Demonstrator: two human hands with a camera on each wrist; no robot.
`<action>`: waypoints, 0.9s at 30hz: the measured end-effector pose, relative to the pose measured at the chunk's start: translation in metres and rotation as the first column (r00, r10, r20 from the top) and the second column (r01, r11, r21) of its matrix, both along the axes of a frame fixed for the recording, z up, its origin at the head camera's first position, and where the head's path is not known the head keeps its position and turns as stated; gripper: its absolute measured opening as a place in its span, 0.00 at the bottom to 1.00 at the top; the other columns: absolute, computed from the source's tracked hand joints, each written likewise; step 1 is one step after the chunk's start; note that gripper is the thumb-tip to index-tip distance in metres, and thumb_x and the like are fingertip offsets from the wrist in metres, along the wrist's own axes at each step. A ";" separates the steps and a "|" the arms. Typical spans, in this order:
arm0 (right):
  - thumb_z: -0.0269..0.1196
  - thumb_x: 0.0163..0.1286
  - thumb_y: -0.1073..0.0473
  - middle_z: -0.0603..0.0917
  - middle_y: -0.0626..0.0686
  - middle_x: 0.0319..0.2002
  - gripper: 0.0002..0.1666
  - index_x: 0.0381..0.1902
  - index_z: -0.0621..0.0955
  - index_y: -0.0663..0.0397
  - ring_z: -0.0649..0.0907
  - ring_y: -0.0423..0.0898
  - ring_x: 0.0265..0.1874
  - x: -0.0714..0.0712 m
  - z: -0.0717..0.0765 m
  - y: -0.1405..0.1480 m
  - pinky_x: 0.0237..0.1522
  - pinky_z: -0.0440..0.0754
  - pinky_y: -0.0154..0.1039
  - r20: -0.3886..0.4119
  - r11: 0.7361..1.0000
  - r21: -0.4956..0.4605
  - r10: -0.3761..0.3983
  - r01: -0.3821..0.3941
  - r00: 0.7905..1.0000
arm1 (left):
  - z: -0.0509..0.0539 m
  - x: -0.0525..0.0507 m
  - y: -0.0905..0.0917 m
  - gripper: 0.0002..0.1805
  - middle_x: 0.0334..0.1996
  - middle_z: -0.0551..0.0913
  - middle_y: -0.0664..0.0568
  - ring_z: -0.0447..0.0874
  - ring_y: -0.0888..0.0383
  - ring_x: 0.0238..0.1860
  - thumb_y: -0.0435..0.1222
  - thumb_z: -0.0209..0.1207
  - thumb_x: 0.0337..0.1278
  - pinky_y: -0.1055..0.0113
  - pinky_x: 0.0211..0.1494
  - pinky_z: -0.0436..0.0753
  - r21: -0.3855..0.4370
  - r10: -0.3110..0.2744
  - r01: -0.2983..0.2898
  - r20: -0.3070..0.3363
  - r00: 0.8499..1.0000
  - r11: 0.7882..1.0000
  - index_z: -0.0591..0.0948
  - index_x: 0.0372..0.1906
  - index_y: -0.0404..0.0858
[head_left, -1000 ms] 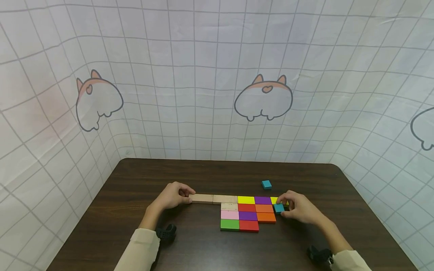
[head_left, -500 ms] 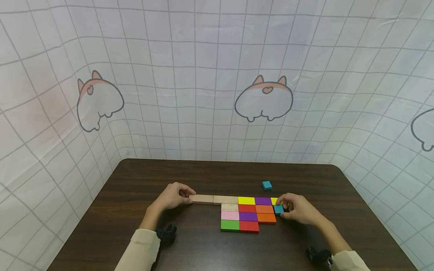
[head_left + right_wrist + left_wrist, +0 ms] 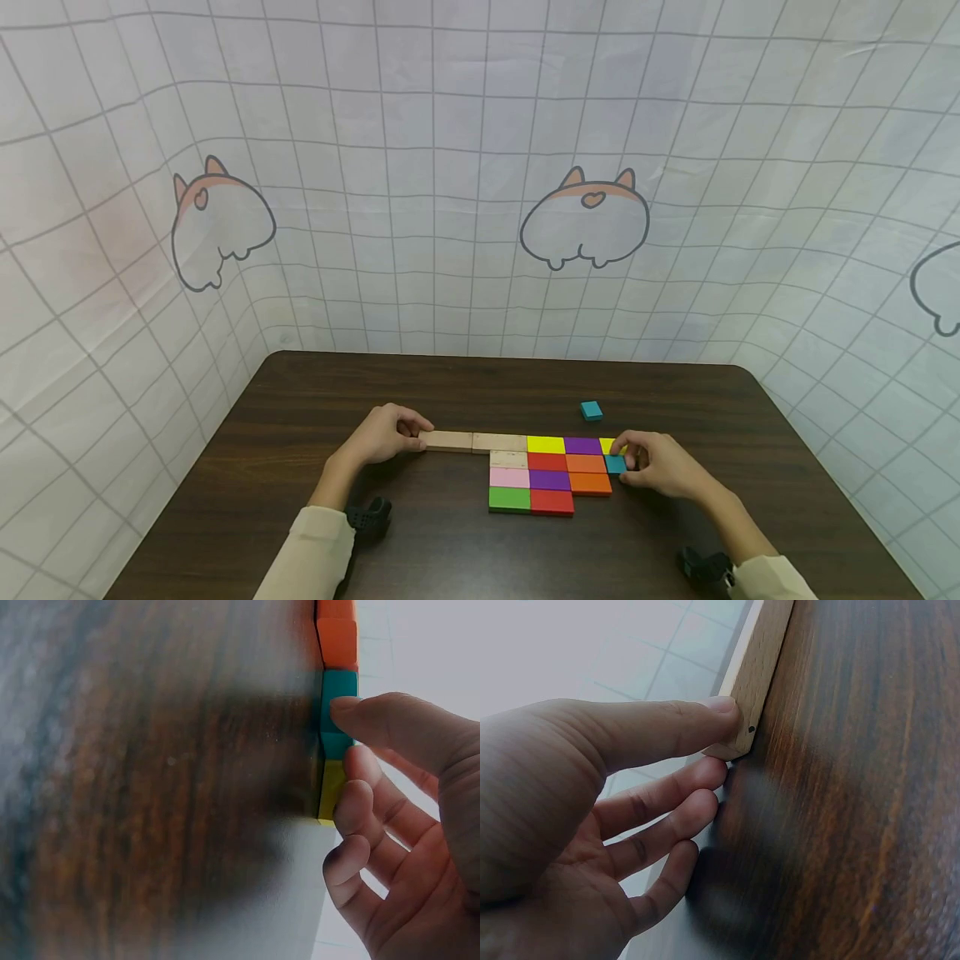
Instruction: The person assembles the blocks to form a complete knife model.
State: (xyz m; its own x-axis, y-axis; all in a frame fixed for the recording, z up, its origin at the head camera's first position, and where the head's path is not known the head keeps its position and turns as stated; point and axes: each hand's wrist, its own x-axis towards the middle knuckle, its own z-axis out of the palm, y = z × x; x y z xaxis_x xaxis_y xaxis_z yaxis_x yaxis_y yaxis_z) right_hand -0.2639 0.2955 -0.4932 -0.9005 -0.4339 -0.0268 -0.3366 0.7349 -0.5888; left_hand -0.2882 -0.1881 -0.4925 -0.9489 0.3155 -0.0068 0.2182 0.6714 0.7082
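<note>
My left hand pinches the left end of a plain wooden block. The left wrist view shows the thumb on the block's near side, the other fingers round its end. My right hand pinches a small teal block at the right of the flat pattern. It sits beside an orange block, in front of a yellow block partly covered by the fingers. In the right wrist view the thumb presses the teal block's near face, level with the blocks on either side.
Wooden, yellow, purple, red, orange, pink and green blocks lie edge to edge, such as the green block at the front left. A second teal block lies alone behind them on the dark wooden table. A white gridded cloth surrounds the table.
The teal block under my right fingers has settled slightly, from a little tilted or raised to flat in line with its neighbours. My left hand stays in place.
</note>
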 end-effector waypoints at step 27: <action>0.73 0.65 0.59 0.81 0.44 0.32 0.12 0.45 0.84 0.51 0.74 0.36 0.24 0.001 0.006 0.004 0.29 0.76 0.32 -0.012 0.999 0.000 0.048 -0.048 0.999 | -0.002 -0.001 0.000 0.11 0.32 0.84 0.55 0.78 0.59 0.31 0.35 0.73 0.56 0.65 0.36 0.78 0.011 0.012 -0.012 0.009 1.000 1.000 0.90 0.44 0.46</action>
